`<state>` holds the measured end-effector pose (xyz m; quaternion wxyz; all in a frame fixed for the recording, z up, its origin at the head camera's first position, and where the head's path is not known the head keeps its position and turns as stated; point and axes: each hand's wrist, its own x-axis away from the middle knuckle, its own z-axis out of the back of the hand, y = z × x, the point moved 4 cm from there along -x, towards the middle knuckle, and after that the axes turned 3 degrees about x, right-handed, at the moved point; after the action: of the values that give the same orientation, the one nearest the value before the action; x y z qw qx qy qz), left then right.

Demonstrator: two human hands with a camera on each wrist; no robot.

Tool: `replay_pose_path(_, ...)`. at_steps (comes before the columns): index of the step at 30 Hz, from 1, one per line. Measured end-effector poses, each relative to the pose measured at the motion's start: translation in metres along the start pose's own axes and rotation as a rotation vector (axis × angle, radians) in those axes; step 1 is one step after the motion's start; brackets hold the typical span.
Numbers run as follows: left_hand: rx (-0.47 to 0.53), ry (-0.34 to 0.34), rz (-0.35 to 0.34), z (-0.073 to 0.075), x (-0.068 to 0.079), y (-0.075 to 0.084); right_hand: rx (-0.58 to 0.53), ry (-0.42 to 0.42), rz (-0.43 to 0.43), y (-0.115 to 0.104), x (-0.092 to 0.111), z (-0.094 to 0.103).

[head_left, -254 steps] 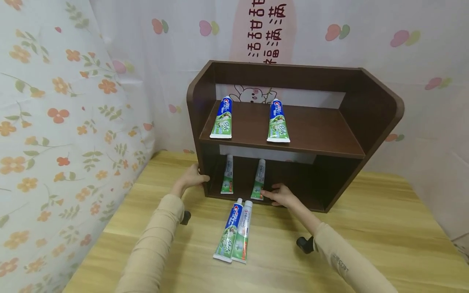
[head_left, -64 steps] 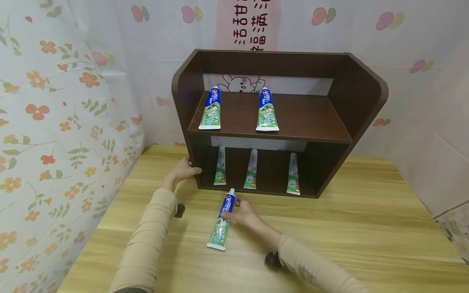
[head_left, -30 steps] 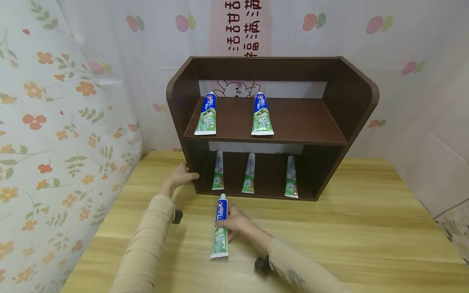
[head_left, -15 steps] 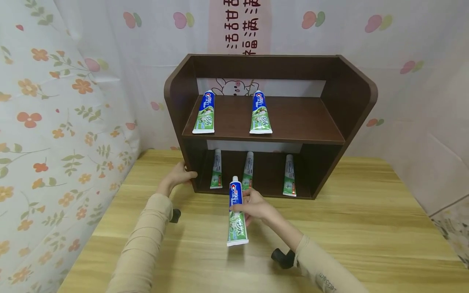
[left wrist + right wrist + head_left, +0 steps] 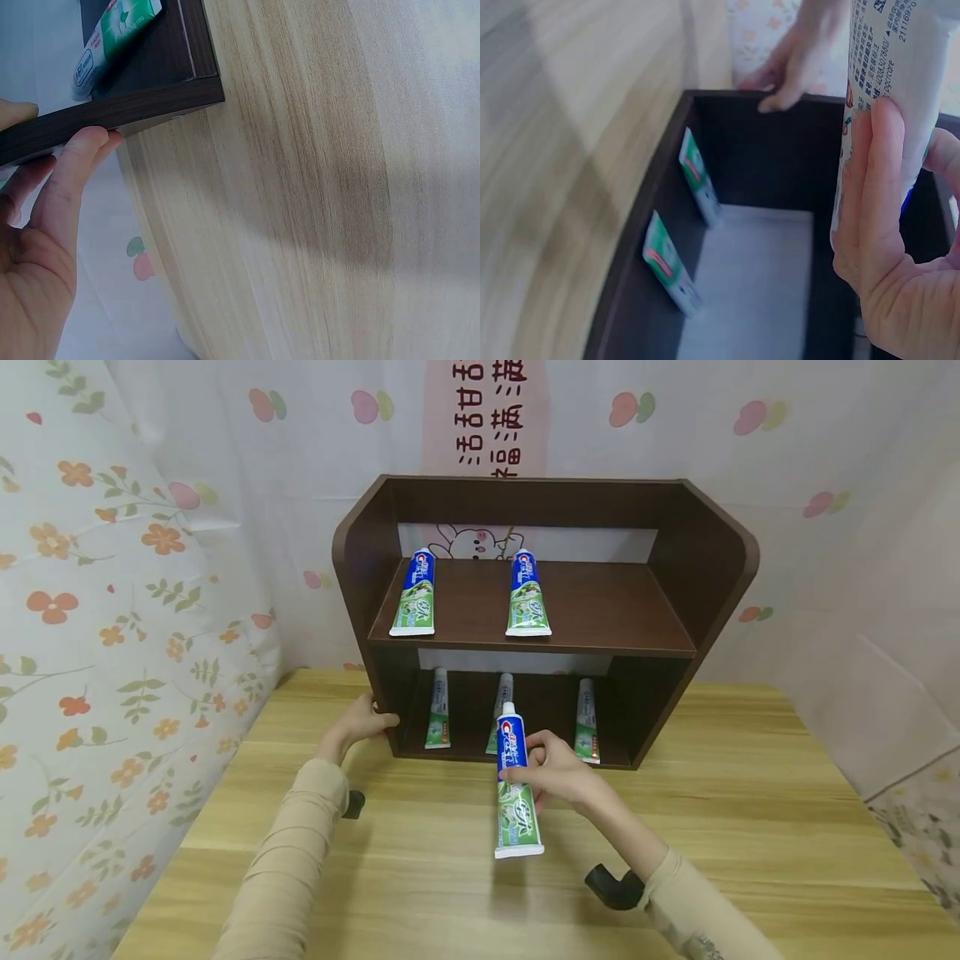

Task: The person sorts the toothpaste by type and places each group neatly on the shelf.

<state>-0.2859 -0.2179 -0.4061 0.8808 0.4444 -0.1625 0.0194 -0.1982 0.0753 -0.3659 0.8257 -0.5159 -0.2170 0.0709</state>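
Note:
My right hand point(image 5: 561, 770) holds a blue and green toothpaste tube point(image 5: 517, 814) between thumb and fingers, cap up, in front of the shelf. The right wrist view shows the printed back of that tube point(image 5: 900, 67) against the fingers. A shadow falls on the table below it. My left hand point(image 5: 358, 722) grips the left side panel of the dark brown shelf point(image 5: 615, 610), thumb on the front edge side and fingers point(image 5: 64, 187) along the outer face. Two matching tubes, a left one point(image 5: 416, 597) and a middle one point(image 5: 527, 597), lie on the upper board.
On the lower board lie three grey-green toothpaste tubes: a left one point(image 5: 438, 710), a middle one point(image 5: 504, 693) partly hidden behind the held tube, and a right one point(image 5: 587, 722). The wooden table point(image 5: 420, 860) extends around the shelf; patterned cloth point(image 5: 300, 460) hangs behind.
A grey-green tube went from the table to the lower board's right. The right hand then took the blue-green tube, lifted it off the table and moved right. The left hand stayed at the panel.

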Motion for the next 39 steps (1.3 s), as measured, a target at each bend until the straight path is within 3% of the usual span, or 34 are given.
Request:
replay_pose_path(24,-0.006,0.005,-0.035,-0.001,0.001,0.001,0.118,0.102,0.084,-0.045,0.057,0.069)
replay_pose_path(39,-0.017,0.007,-0.033,-0.001,0.002,0.002,0.185,0.178,0.096,-0.080,0.055,0.107)
